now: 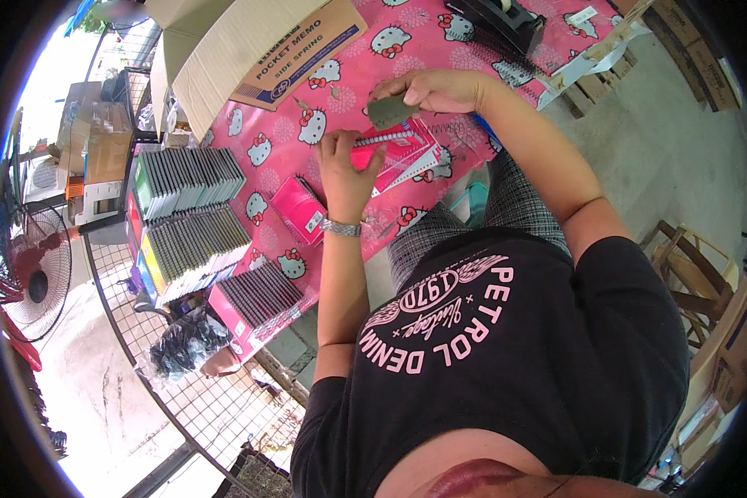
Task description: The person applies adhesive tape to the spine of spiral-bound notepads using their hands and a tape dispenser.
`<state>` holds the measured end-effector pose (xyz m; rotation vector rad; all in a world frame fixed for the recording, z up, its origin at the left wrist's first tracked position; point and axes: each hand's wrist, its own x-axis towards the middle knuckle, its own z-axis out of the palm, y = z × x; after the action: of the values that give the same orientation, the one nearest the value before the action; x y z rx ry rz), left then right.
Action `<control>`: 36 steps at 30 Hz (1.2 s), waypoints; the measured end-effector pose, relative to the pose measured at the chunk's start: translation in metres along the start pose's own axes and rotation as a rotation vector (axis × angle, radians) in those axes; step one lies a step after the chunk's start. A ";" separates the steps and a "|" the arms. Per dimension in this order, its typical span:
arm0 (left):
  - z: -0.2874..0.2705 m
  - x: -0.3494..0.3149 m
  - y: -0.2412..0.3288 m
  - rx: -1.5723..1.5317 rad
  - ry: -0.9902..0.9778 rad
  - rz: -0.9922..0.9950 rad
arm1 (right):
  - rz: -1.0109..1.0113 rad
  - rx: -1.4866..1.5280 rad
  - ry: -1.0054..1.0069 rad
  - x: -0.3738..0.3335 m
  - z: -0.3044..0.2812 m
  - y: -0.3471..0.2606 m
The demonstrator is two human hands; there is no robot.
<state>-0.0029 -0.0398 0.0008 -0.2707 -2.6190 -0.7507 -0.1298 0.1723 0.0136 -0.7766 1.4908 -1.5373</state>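
My left hand (347, 176), with a metal band at its wrist, is closed at the near left end of a red-pink spiral notebook (401, 148). Its thumb and fingers straddle the notebook's corner beside the white coil. Just beyond, my right hand (445, 90) grips a flat dark green-grey piece (392, 111) over the notebook's far side; I cannot make out exactly what this piece is. More pink and white sheets or covers lie under the notebook. Left of my left wrist, a bright pink spiral notepad (298, 210) lies on the table.
A pink table cover (423, 62) with cartoon cats spreads under everything. An opened cardboard box (300, 51) stands at the far left. Rows of spiral notebooks (195, 245) line the left edge, near a black plastic bag (189, 339). A black tape dispenser (506, 29) sits far right.
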 end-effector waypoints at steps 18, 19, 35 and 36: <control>-0.007 -0.001 -0.030 -0.313 -0.094 -0.264 | 0.094 -1.150 0.530 0.015 -0.006 0.011; -0.007 -0.001 -0.030 -0.332 -0.088 -0.303 | 0.043 -1.197 0.602 0.010 -0.015 0.031; 0.008 -0.021 -0.020 -0.527 0.153 -0.406 | -0.201 -0.892 0.790 -0.095 0.086 0.066; 0.008 -0.022 -0.020 -0.511 0.134 -0.412 | -0.288 -0.826 0.752 -0.083 0.096 0.056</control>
<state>0.0090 -0.0538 -0.0240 0.1859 -2.3386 -1.5200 0.0007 0.2037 -0.0226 -0.9382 2.7669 -1.4713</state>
